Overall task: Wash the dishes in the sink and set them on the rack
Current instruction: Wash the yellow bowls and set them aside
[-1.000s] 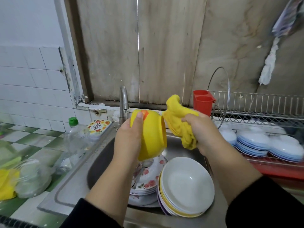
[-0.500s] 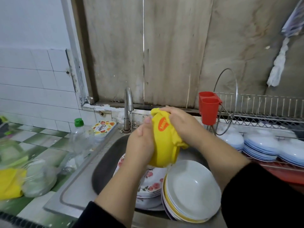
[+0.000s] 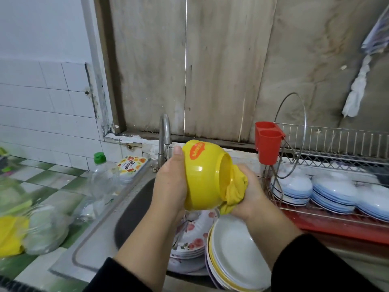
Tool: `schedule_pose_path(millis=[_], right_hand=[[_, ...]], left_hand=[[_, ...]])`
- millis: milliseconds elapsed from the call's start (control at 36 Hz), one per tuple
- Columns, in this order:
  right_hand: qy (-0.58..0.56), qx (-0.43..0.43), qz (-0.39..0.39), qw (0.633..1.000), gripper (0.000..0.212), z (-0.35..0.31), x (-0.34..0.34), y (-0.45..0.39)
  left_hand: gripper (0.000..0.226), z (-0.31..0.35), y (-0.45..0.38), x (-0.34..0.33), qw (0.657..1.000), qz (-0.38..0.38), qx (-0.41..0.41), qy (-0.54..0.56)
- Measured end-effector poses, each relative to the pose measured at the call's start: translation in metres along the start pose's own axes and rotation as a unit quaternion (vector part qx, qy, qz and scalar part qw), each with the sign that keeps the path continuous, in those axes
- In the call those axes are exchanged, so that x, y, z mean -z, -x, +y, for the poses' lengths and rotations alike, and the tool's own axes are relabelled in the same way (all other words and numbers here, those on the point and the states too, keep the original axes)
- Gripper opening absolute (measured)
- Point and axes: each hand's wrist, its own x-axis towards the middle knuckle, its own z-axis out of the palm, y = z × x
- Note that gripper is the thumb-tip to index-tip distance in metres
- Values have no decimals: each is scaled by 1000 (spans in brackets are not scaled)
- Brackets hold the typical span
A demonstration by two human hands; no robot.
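My left hand [image 3: 171, 184] grips a yellow plastic bowl [image 3: 202, 175] with an orange logo, held on its side above the sink [image 3: 101, 239], mouth facing right. My right hand [image 3: 249, 197] holds a bunched yellow cloth [image 3: 234, 190] pushed into the bowl's mouth. Below, in the sink, lie floral plates [image 3: 193, 239] and a leaning stack of white plates [image 3: 233, 256]. The wire dish rack [image 3: 336, 157] stands to the right with several white-and-blue bowls [image 3: 334, 192] stacked upside down on it.
A steel tap [image 3: 165, 135] rises behind the bowl. A red cutlery holder [image 3: 267, 144] hangs on the rack's left end. Left of the sink are a clear bottle with a green cap [image 3: 101, 178], a soap box [image 3: 131, 165] and plastic bags [image 3: 31, 228] on the tiled counter.
The bowl has turned so its mouth faces right. My right hand moved from over the bowl's outside to its mouth, with the cloth now pushed inside.
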Motion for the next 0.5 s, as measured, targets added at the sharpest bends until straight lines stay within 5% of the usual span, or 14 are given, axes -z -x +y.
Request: schedule_pose_path(millis=[250, 417, 500], right_hand=[[-97, -7, -15, 995, 44, 18, -1, 12], [19, 36, 34, 999, 33, -35, -3, 7], [14, -1, 6, 1000, 36, -33, -4, 3]], left_hand=[[37, -23, 21, -17, 993, 36, -50, 102], [52, -12, -16, 2, 962, -158, 114, 189], [38, 2, -30, -1, 976, -71, 140, 154]])
